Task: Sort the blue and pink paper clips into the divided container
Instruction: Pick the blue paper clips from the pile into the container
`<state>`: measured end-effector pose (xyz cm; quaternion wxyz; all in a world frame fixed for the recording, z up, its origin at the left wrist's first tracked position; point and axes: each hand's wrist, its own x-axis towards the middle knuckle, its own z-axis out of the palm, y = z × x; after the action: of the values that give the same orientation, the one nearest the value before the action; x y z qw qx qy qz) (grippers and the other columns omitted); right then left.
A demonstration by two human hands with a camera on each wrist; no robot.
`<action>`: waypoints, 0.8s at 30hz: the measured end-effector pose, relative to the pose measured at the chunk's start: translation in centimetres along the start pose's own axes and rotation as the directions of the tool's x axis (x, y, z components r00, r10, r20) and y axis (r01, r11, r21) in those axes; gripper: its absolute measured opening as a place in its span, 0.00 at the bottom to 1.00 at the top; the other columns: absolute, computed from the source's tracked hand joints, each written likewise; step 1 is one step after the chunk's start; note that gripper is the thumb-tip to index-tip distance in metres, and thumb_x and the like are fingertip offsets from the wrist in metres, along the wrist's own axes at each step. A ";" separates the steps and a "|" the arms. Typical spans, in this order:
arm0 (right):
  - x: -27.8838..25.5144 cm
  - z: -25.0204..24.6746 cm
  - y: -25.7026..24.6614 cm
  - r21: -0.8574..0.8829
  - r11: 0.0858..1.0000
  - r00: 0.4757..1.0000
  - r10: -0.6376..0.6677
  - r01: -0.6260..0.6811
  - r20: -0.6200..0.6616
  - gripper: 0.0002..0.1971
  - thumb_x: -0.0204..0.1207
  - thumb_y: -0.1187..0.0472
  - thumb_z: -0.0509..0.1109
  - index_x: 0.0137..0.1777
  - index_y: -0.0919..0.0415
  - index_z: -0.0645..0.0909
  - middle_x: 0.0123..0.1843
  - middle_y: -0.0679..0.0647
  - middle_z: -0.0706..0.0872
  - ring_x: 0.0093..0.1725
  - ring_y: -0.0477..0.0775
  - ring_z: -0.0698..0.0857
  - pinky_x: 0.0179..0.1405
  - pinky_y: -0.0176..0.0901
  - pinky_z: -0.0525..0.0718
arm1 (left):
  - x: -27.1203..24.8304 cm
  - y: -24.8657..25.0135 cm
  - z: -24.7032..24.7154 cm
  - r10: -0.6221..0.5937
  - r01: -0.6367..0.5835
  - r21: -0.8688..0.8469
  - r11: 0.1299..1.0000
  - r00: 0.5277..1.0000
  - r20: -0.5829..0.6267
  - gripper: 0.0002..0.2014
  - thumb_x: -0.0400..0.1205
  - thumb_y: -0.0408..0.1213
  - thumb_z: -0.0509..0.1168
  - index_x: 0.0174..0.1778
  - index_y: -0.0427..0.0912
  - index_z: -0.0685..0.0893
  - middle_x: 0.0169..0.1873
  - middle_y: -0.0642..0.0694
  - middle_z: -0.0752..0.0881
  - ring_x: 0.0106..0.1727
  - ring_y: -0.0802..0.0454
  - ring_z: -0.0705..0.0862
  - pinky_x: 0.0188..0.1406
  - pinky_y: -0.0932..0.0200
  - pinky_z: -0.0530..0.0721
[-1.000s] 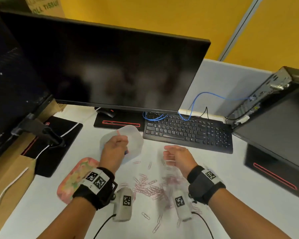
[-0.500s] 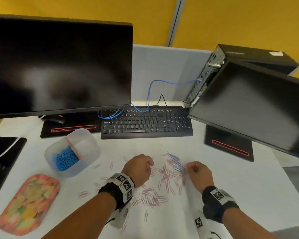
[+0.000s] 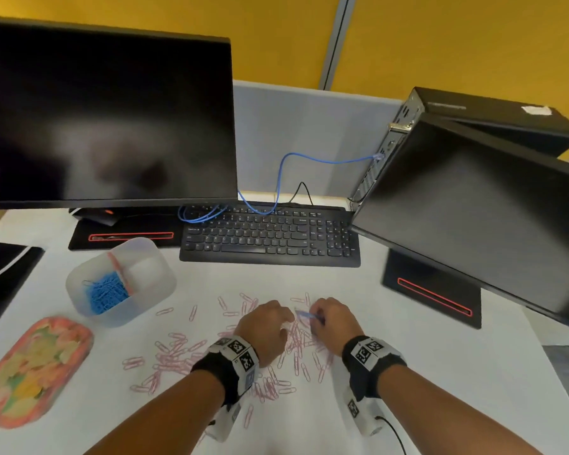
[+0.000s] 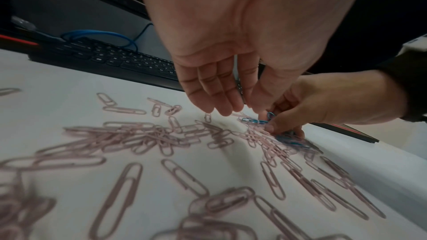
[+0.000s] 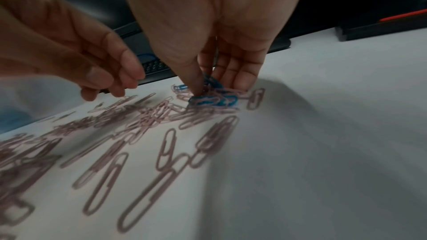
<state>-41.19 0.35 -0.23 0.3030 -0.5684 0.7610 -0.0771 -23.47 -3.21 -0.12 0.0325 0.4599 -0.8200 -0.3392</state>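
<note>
Paper clips cover the white surface (image 3: pixel 408 372) in front of the person: pink paper clips (image 3: pixel 178 353) lie scattered in a loose spread, thickest under and between the two hands. A few blue paper clips (image 5: pixel 213 100) sit tangled among pink ones at the far end of that spread. The right hand (image 3: pixel 330 323) reaches down onto this blue cluster, its thumb and fingers (image 5: pixel 240 74) closed in around the clips, pinching at them where they lie on the surface. The left hand (image 3: pixel 266 330) hovers just beside it, fingers (image 4: pixel 215 90) hanging loosely bent, with their tips close above the pile; it holds nothing that can be seen.

The divided container (image 3: pixel 151 257), a translucent tub with a pink partition, stands well apart to the left, near the keyboard (image 3: pixel 270 239). Its nearer compartment holds a heap of blue clips; what is in the farther compartment is hard to make out. A floral-patterned tray (image 3: pixel 30 369) lies near the container, toward the person. A dark monitor (image 3: pixel 105 119) stands behind the container and a second monitor (image 3: pixel 473 218) leans at the right.
</note>
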 end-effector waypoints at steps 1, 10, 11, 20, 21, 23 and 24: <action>-0.1 0.2 -0.1 0.012 0.999 0.999 -0.033 0.032 0.019 0.05 0.78 0.63 0.65 0.49 0.57 0.83 0.46 0.52 0.81 0.44 0.50 0.80 0.42 0.32 0.74 | 0.0 0.0 0.0 -0.008 0.008 0.006 1.000 1.000 -0.019 0.15 0.81 0.37 0.60 0.63 0.52 0.81 0.58 0.53 0.80 0.60 0.52 0.80 0.58 0.56 0.80; -1.2 0.9 -1.0 0.247 0.963 0.984 -0.140 0.110 0.107 0.19 0.74 0.69 0.64 0.31 0.43 0.81 0.39 0.53 0.89 0.39 0.50 0.86 0.42 0.38 0.86 | 0.0 0.0 0.8 -0.055 0.056 0.039 0.998 0.998 -0.040 0.12 0.81 0.36 0.60 0.56 0.49 0.85 0.53 0.50 0.81 0.55 0.49 0.81 0.49 0.56 0.81; -1.3 0.7 -0.9 0.270 0.957 0.984 -0.138 0.104 0.110 0.19 0.74 0.70 0.64 0.32 0.44 0.82 0.37 0.52 0.88 0.37 0.49 0.85 0.39 0.35 0.85 | 0.0 0.1 0.8 -0.048 0.049 0.039 0.998 0.998 -0.035 0.11 0.81 0.37 0.59 0.52 0.48 0.85 0.50 0.49 0.82 0.53 0.49 0.82 0.48 0.56 0.81; -1.0 -0.5 0.9 0.578 0.811 0.995 0.050 -0.090 0.085 0.13 0.76 0.71 0.67 0.41 0.55 0.89 0.38 0.59 0.91 0.39 0.58 0.89 0.49 0.56 0.90 | -0.4 -1.0 0.1 -0.133 0.115 -0.245 0.963 0.989 -0.059 0.11 0.81 0.36 0.61 0.35 0.48 0.86 0.30 0.49 0.86 0.34 0.53 0.81 0.36 0.61 0.79; -1.0 -0.4 1.1 0.563 0.821 0.995 0.065 -0.093 0.069 0.13 0.76 0.71 0.66 0.42 0.54 0.89 0.39 0.58 0.90 0.39 0.57 0.89 0.49 0.54 0.90 | -0.5 -1.1 0.0 -0.143 0.124 -0.266 0.956 0.988 -0.053 0.12 0.82 0.37 0.61 0.34 0.46 0.85 0.27 0.50 0.84 0.31 0.53 0.79 0.33 0.61 0.78; -1.0 -0.4 1.5 0.466 0.881 0.997 0.076 -0.080 0.028 0.12 0.76 0.69 0.65 0.44 0.53 0.88 0.43 0.53 0.90 0.42 0.53 0.88 0.48 0.40 0.89 | -0.7 -1.4 -0.1 -0.176 0.155 -0.302 0.940 0.983 -0.044 0.13 0.83 0.38 0.59 0.37 0.41 0.84 0.24 0.52 0.79 0.27 0.54 0.76 0.31 0.62 0.75; -1.2 -0.4 1.5 0.406 0.911 0.997 0.071 -0.071 0.016 0.11 0.77 0.68 0.65 0.46 0.53 0.87 0.44 0.51 0.89 0.43 0.50 0.87 0.45 0.32 0.85 | -0.8 -1.5 -0.1 -0.198 0.173 -0.321 0.931 0.979 -0.046 0.12 0.84 0.37 0.57 0.41 0.39 0.85 0.25 0.53 0.79 0.28 0.55 0.76 0.31 0.62 0.74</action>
<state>-42.42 1.88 -0.19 0.4173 -0.4651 0.7485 -0.2220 -21.86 -3.15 -0.73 0.1052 0.5373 -0.7062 -0.4489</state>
